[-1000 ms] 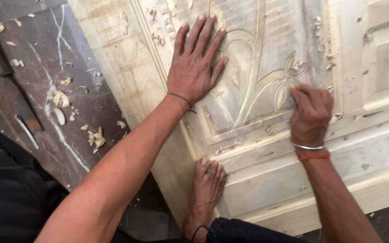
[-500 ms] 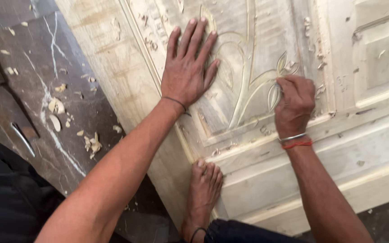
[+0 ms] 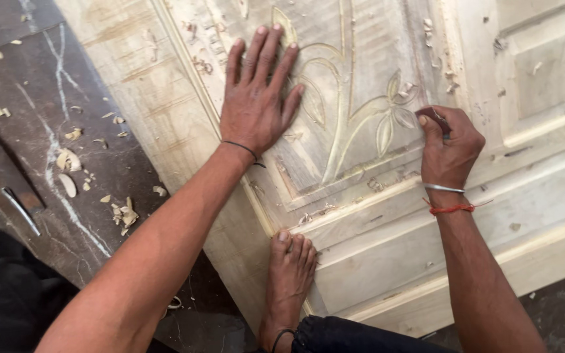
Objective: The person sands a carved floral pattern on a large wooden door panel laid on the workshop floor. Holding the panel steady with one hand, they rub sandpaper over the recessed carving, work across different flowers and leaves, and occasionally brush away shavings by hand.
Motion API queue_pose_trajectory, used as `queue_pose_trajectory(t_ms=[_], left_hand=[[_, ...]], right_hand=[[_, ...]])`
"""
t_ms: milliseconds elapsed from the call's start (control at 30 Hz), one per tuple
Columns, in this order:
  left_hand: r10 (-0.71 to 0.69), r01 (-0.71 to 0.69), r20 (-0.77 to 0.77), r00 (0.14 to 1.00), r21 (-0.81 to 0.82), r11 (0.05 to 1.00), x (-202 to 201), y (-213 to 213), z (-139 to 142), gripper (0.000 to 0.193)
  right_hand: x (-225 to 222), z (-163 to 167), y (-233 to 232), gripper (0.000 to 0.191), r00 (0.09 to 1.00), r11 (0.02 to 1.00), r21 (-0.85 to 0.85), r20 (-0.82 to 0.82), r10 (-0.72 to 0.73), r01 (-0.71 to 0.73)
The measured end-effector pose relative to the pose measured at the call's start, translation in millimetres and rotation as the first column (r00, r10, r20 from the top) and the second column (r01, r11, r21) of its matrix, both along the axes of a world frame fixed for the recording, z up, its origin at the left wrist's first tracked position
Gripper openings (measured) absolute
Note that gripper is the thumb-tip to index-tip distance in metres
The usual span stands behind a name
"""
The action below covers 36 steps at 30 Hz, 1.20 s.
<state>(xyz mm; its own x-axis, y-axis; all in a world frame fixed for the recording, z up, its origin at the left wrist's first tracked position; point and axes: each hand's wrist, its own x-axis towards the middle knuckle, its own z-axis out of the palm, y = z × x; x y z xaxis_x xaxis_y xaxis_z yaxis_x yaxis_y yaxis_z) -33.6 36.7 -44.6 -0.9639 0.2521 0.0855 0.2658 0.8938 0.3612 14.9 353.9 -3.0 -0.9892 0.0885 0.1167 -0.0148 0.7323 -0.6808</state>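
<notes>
A pale wooden door panel lies flat, carved with a flower and curving stems. My left hand presses flat on the carving, fingers spread. My right hand is closed around a small dark tool or sanding piece, held against the carved flower. A metal bangle and red thread circle that wrist. My bare foot rests on the panel's near edge.
Dark stone floor on the left carries scattered wood chips and white marks. A metal tool lies on the floor at far left. Small shavings dot the panel. Dark cloth sits at the bottom left.
My right hand has slid up and left along the carved flower. The left hand has stayed flat on the panel. The view shifted slightly.
</notes>
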Motion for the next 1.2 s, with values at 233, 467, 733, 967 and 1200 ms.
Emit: queue_pose_trajectory(t_ms=[233, 467, 733, 967, 1200], left_hand=[[0.003, -0.003, 0.012, 1.0, 0.01, 1.0, -0.6, 2.9, 2.5, 0.057], [0.01, -0.01, 0.035, 0.999, -0.002, 1.0, -1.7, 3.1, 2.1, 0.057], [-0.025, 0.026, 0.037, 0.999, -0.028, 0.999, -2.6, 3.6, 0.2, 0.06], [0.002, 0.0, 0.062, 0.998, -0.039, 0.999, -4.2, 3.8, 1.0, 0.061], [-0.007, 0.009, 0.051, 0.999, -0.04, 0.999, -2.9, 5.2, 5.0, 0.061]], right_hand=[[3.2, 7.2, 7.6, 0.012, 0.998, 1.0, 0.009, 0.055, 0.0, -0.001], [4.0, 2.8, 7.8, 0.01, 0.999, 0.992, 0.112, 0.009, 0.052, -0.053], [-9.8, -6.5, 0.6, 0.004, 0.976, 0.96, 0.218, -0.087, 0.198, -0.175], [-3.2, -0.8, 0.5, 0.005, 0.989, 0.959, 0.261, -0.062, 0.133, -0.112], [0.4, -3.2, -1.4, 0.006, 0.99, 0.97, 0.214, -0.062, 0.129, -0.114]])
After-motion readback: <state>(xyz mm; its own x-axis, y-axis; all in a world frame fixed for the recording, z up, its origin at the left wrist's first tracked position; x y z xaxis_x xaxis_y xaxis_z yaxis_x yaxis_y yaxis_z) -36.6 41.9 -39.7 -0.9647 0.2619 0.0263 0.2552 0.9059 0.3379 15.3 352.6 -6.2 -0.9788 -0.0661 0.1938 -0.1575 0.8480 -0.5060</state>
